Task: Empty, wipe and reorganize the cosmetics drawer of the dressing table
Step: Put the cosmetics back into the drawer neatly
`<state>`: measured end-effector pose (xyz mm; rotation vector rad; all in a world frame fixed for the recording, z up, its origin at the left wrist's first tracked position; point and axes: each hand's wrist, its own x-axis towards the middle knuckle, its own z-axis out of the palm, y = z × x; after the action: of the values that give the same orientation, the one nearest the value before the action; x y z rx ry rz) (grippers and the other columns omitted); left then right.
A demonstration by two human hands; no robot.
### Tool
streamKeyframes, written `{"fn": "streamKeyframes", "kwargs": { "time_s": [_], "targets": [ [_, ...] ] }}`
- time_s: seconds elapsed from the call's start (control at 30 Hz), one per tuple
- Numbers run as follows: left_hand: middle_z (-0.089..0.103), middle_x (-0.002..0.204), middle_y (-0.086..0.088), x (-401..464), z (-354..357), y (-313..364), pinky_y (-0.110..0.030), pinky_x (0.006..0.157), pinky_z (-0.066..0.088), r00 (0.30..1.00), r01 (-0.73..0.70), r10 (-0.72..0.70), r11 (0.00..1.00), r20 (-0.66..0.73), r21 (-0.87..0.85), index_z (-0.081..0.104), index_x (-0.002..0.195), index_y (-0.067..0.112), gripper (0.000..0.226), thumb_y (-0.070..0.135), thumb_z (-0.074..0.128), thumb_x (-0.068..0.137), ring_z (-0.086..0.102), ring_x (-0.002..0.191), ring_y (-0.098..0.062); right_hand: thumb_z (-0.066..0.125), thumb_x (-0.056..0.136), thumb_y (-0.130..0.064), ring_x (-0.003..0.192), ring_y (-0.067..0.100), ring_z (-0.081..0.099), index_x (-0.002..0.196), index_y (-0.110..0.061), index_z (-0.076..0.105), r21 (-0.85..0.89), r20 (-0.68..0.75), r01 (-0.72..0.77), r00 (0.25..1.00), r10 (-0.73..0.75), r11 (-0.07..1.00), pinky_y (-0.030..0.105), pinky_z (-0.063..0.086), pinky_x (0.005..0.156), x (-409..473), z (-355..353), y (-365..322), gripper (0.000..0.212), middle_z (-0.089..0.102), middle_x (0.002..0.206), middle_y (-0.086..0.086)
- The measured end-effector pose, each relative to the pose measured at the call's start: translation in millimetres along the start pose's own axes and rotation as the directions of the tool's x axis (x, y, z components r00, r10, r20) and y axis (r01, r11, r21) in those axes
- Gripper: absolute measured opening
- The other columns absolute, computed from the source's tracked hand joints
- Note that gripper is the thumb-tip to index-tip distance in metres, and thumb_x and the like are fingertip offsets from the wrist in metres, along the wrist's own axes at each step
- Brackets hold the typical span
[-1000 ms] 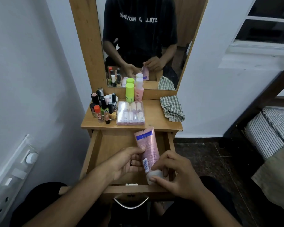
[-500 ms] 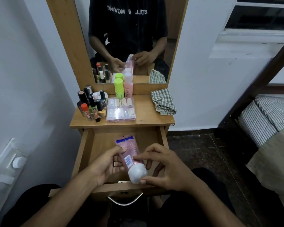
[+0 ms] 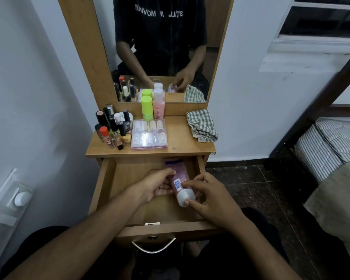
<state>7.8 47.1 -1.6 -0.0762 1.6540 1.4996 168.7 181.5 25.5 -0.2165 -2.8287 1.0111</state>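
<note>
- Both hands were down in the open drawer (image 3: 109,178), sharing one pink tube (image 3: 179,178).
- The left hand (image 3: 157,185) gripped the tube's body from the left, thumb across the top; its fingers were tucked under and mostly hidden.
- The right hand (image 3: 208,196) pinched the white cap (image 3: 186,197), fingertips curled round it at the end nearer the person.
- The tube lay slanted along the drawer's right side, cap toward the front edge, crimped end in shadow under the counter (image 3: 180,142) lip; whether it rested on the drawer floor, I could not tell.
- A barcode showed on the tube; the rest of its print was too small to read.
- At the counter's back-left corner stood a tight cluster of nail polish bottles (image 3: 113,128), overlapping so a count was not possible.
- A clear case of small bottles (image 3: 149,134) sat mid-counter near the front edge, glare blurring its contents.
- Behind it, against the back edge, stood a green bottle (image 3: 147,108) and a pink bottle (image 3: 158,107), side by side.
- A crumpled checked cloth (image 3: 201,126) lay at the right edge.
- The mirror (image 3: 162,47) reflected a dark shirt; its top was cut off.
- The drawer's metal handle (image 3: 153,246) hung below the front.
</note>
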Motion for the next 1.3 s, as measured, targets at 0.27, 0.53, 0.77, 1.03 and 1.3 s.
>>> {"fn": "streamKeyframes", "kwargs": {
  "time_s": [0.27, 0.53, 0.77, 1.03, 1.3],
  "targets": [
    [0.074, 0.088, -0.014, 16.9, 12.0, -6.6, -0.032, 0.061, 0.061, 0.997, -0.058, 0.053, 0.994, 0.056, 0.09, 0.067, 0.099, 0.008, 0.01, 0.018, 0.066, 0.096, 0.071, 0.072, -0.023, 0.078, 0.084, -0.04, 0.109, 0.007, 0.056, 0.131, -0.035, 0.065, -0.174, -0.015, -0.14, 0.99, 0.14, 0.975, 0.025, 0.05, 0.1, -1.0, 11.4, -3.2, 0.049, 0.056, 0.123, -0.012],
    [0.07, 0.07, -0.012, 28.0, 14.9, -17.0, -0.03, 0.052, 0.057, 0.978, -0.197, 0.21, 0.925, -0.003, 0.325, 0.058, 0.086, 0.007, 0.031, 0.029, 0.08, 0.085, 0.066, 0.052, -0.019, 0.077, 0.085, -0.032, 0.094, 0.006, 0.055, 0.12, -0.034, 0.072, -0.216, -0.05, -0.18, 0.984, 0.173, 0.96, 0.016, 0.044, 0.088, -1.8, 14.0, -3.8, 0.034, 0.064, 0.113, -0.009],
    [0.066, 0.071, 0.003, 17.9, 3.2, -11.3, -0.024, 0.059, 0.052, 0.848, -0.38, 0.522, 0.722, -0.094, 0.577, 0.065, 0.083, 0.016, 0.028, 0.036, 0.083, 0.079, 0.063, 0.065, -0.012, 0.079, 0.083, -0.038, 0.08, 0.0, 0.06, 0.111, -0.039, 0.071, -0.141, -0.082, -0.163, 0.985, 0.153, 0.976, 0.014, 0.051, 0.077, -3.4, 10.9, -8.1, 0.029, 0.064, 0.097, -0.017],
    [0.066, 0.075, 0.003, -45.7, -52.7, -13.6, -0.041, 0.067, 0.056, 0.626, -0.517, 0.731, 0.649, -0.271, 0.558, 0.062, 0.083, 0.027, 0.012, 0.023, 0.07, 0.091, 0.066, 0.072, -0.017, 0.079, 0.082, -0.033, 0.089, -0.001, 0.063, 0.11, -0.032, 0.074, 0.051, -0.331, -0.055, 0.941, 0.069, 0.997, 0.014, 0.054, 0.077, 17.2, 13.5, -22.8, 0.028, 0.063, 0.101, -0.02],
    [0.063, 0.103, -0.001, -58.5, -68.1, -10.2, -0.019, 0.068, 0.055, 0.467, -0.59, 0.743, 0.666, -0.48, 0.457, 0.058, 0.107, 0.023, 0.025, 0.018, 0.073, 0.088, 0.062, 0.077, -0.005, 0.074, 0.088, -0.035, 0.119, 0.008, 0.052, 0.131, -0.029, 0.062, 0.007, -0.51, 0.03, 0.86, -0.022, 1.0, 0.018, 0.047, 0.094, 83.6, 28.6, -51.1, 0.045, 0.056, 0.128, -0.007]
  ]
}}
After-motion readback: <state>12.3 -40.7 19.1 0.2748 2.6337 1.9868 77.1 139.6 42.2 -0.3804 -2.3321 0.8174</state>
